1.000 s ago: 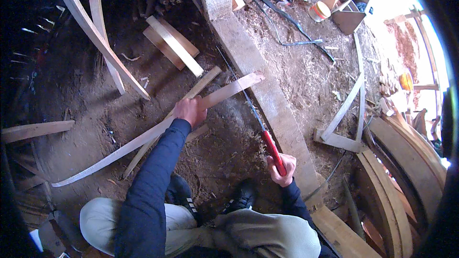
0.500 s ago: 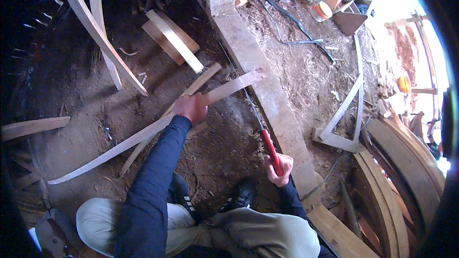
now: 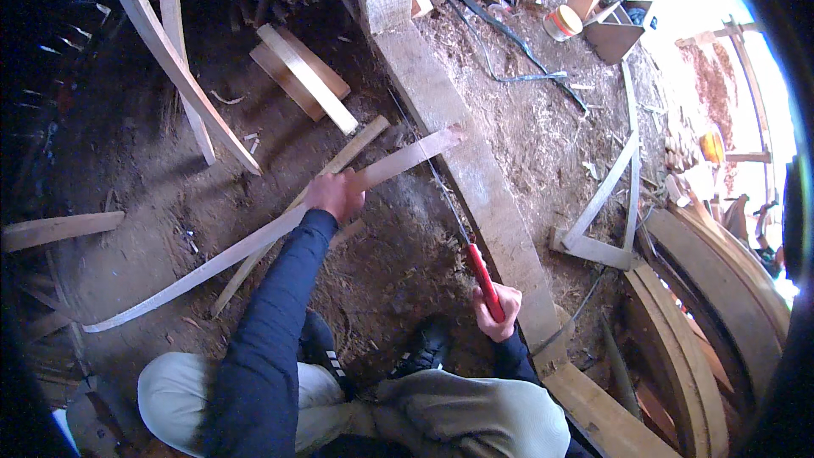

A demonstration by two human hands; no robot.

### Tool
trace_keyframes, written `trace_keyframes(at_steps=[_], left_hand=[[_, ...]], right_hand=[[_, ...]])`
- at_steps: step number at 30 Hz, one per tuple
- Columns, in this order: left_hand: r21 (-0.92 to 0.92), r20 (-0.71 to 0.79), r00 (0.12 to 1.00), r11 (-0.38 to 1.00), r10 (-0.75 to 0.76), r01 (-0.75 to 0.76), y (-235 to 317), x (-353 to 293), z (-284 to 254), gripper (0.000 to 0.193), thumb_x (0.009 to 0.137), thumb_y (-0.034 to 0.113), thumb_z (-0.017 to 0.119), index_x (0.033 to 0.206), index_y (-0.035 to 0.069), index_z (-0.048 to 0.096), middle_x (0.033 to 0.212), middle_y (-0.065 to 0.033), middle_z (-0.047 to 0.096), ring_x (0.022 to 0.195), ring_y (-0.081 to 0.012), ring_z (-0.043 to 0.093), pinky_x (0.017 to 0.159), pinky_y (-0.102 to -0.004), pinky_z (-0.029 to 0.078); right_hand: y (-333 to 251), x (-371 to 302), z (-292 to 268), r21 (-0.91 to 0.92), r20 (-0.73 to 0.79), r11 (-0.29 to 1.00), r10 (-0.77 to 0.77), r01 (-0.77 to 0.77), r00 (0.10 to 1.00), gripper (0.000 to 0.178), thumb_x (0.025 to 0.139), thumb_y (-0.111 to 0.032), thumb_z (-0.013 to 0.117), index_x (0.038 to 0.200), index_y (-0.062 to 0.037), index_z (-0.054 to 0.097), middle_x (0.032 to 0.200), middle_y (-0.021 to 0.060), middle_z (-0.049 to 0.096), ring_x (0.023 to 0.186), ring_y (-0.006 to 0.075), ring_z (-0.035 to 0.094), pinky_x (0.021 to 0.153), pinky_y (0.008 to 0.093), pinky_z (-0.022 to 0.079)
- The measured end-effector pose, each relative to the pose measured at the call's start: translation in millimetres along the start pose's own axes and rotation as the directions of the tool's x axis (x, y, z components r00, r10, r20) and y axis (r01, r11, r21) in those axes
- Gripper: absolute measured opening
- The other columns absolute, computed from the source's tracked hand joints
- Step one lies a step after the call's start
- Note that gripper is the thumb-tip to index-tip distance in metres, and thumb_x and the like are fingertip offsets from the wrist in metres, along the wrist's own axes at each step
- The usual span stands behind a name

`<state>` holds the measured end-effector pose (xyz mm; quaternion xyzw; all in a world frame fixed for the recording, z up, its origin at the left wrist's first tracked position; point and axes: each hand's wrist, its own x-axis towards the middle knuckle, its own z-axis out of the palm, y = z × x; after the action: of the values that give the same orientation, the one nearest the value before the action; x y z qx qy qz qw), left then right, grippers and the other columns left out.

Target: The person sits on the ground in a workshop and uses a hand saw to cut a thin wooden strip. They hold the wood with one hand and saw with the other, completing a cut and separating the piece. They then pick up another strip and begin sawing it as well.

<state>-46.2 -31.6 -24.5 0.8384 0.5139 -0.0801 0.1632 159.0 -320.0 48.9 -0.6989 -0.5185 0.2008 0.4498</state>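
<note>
My left hand (image 3: 336,193) is closed around a long, slightly curved wooden strip (image 3: 242,250), whose right end rests on a thick timber beam (image 3: 487,178). In my right hand (image 3: 498,314) is the red handle of a handsaw (image 3: 481,276). Its thin blade runs up and away from the handle, meeting the strip between my left hand and the strip's right end. How deep the blade sits in the wood is too fine to tell.
Under the strip lies a narrow stick (image 3: 349,150). Short boards (image 3: 305,76) lie beyond it, and curved timbers (image 3: 178,64) stand at far left. Right of the beam are a triangular wooden frame (image 3: 598,250), a tub (image 3: 562,23), a wooden box (image 3: 615,38) and curved planks (image 3: 678,348).
My right hand has drawn the saw a little toward me, along the blade's line. My left hand and the strip stay in nearly the same place.
</note>
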Motion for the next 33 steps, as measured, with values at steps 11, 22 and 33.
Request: trace_keyframes(at_steps=[11,22,33], left_hand=[[-0.019,-0.051,0.999,1.0,-0.001,0.0,-9.7,5.7,6.3,0.026,0.078,0.034,0.059,0.088,0.012,0.066,0.08,-0.0187,0.069,0.08,-0.0364,0.068,0.073,-0.0489,0.056],[-0.017,0.041,0.998,0.999,0.042,-0.041,-1.4,1.5,-0.4,0.027,0.08,0.032,0.057,0.093,0.01,0.063,0.083,-0.0187,0.069,0.08,-0.0388,0.068,0.074,-0.0498,0.055],[0.013,-0.107,0.992,0.998,0.069,-0.068,-4.5,5.8,9.0,0.022,0.079,0.031,0.056,0.086,0.011,0.063,0.072,-0.0152,0.068,0.07,-0.0374,0.068,0.067,-0.0497,0.056]], right_hand=[[-1.9,-3.1,-2.0,0.066,-0.023,0.998,-0.01,0.012,1.0,0.016,0.075,-0.006,0.062,0.062,-0.0032,0.053,0.051,0.0101,0.044,0.041,0.0233,0.049,0.044,0.0318,0.038],[8.1,-4.1,-0.9,0.071,0.031,0.996,0.051,-0.053,0.998,0.008,0.066,-0.008,0.063,0.072,-0.0045,0.062,0.057,0.0099,0.055,0.048,0.023,0.058,0.051,0.0311,0.047],[1.0,5.9,-3.8,0.079,0.02,0.996,0.032,-0.034,0.999,0.016,0.072,-0.005,0.06,0.06,-0.0041,0.05,0.049,0.0104,0.042,0.04,0.0251,0.047,0.044,0.0333,0.038]])
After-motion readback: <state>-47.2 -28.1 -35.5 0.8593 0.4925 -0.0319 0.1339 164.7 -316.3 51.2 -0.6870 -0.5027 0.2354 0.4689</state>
